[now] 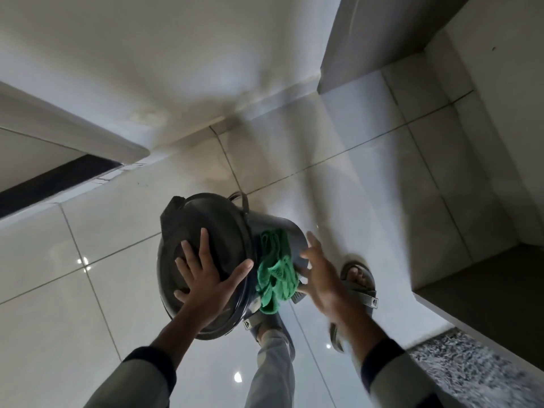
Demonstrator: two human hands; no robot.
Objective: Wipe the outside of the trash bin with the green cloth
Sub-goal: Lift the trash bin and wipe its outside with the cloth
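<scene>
Left hand (206,278) flat and open on the bin lid (212,231), right hand (321,278) open, nearer the green cloth (276,275) at its nine o'clock.

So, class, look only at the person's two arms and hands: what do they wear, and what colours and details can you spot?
Both hands, the left hand and the right hand, are bare: no gloves, and no rings or watch that I can make out. Each forearm wears a long grey-green sleeve, the left sleeve and the right sleeve, ending in a dark, near-black cuff short of the wrist. The right side is motion-blurred.
</scene>
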